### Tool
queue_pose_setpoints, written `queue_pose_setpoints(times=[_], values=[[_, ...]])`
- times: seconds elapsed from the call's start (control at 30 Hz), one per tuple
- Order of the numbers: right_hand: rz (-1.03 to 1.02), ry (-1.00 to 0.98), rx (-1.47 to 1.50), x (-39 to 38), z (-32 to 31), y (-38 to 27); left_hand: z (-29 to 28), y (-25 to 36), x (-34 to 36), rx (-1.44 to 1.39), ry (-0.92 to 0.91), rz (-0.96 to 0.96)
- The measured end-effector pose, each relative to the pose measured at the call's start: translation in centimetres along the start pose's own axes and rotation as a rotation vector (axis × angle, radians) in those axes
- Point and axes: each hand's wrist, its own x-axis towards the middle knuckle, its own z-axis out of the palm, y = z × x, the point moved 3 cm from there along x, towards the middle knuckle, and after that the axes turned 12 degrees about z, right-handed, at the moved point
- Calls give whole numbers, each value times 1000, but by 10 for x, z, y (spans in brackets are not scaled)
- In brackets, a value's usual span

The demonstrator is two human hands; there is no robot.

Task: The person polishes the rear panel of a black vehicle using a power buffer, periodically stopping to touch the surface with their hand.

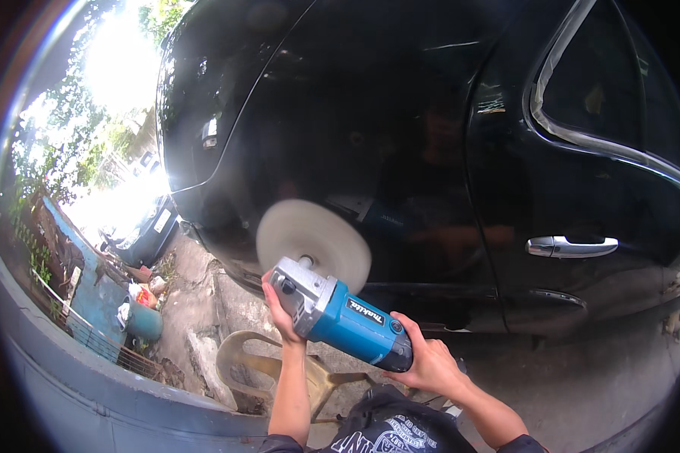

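Note:
Both my hands hold a teal power polisher (353, 325) with a silver gear head and a dark rear end. My left hand (282, 311) is closed around the metal head end. My right hand (429, 361) grips the rear of the body. The round whitish polishing pad (310, 234) lies against or very near the lower side of a glossy black car (370, 113); its smooth, blurred look suggests it is spinning. The body panel mirrors the polisher and my arms. To the right of the pad sits a chrome door handle (572, 247).
Below my left forearm stands a tan plastic chair (242, 362). A grey-blue low wall (113, 400) curves along the lower left. Beyond it are a teal bin (143, 321) with rubbish and another dark car (147, 230). Tape edges the window (540, 106).

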Motion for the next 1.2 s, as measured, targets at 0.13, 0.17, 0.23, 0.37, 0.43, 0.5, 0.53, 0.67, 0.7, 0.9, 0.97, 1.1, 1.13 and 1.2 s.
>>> queue_pose_setpoints(times=[0.13,0.17,0.23,0.37,0.43,0.5,0.53,0.67,0.7,0.9,0.97,1.1,1.13,1.2], values=[[43,14,22,-11,-1,6,22,13,-15,85,-43,21],[13,109,65,-13,-4,4,43,21,-11,61,-72,38],[-40,268,134,-22,-11,-1,87,35,11,217,-223,123],[-6,510,348,-33,-23,-35,187,87,57,512,-607,563],[56,532,510,-27,-16,-49,194,96,76,466,-630,452],[42,529,517,-16,-2,-60,183,106,92,389,-589,281],[29,531,492,-9,6,-67,173,107,99,368,-590,282],[-7,412,317,33,66,-99,72,112,127,422,-475,388],[-22,386,237,46,83,-109,38,108,135,481,-478,475],[61,147,-57,118,206,-109,-191,48,131,5,-85,68],[103,37,-163,139,244,-98,-262,25,108,-56,90,39],[181,-133,-262,174,300,-56,-372,-33,69,84,272,7],[178,-151,-270,181,308,-49,-376,-38,68,-46,358,-56],[137,-93,-281,192,316,-51,-388,-37,78,23,249,33]])
